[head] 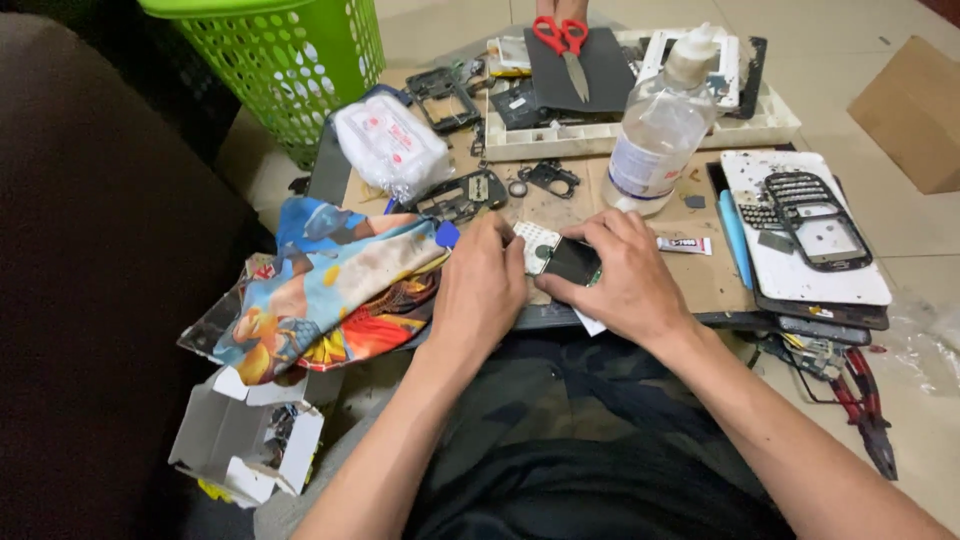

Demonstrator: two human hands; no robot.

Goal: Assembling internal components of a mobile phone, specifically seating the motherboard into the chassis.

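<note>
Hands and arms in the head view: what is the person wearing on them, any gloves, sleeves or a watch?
Nothing is worn on either. The left hand and right hand are bare, with no gloves, rings or watch visible. Both forearms are uncovered all the way to the bottom edge of the picture, with no sleeve showing.

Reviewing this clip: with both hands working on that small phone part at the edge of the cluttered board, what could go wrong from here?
1. The clear bottle stands upright just beyond the right hand; a raised elbow or wrist might tip it onto the parts.
2. The small dark phone part sits near the board's front edge, so it could slip into the lap.
3. Loose frames lie close to the left hand and could be swept off.
</note>
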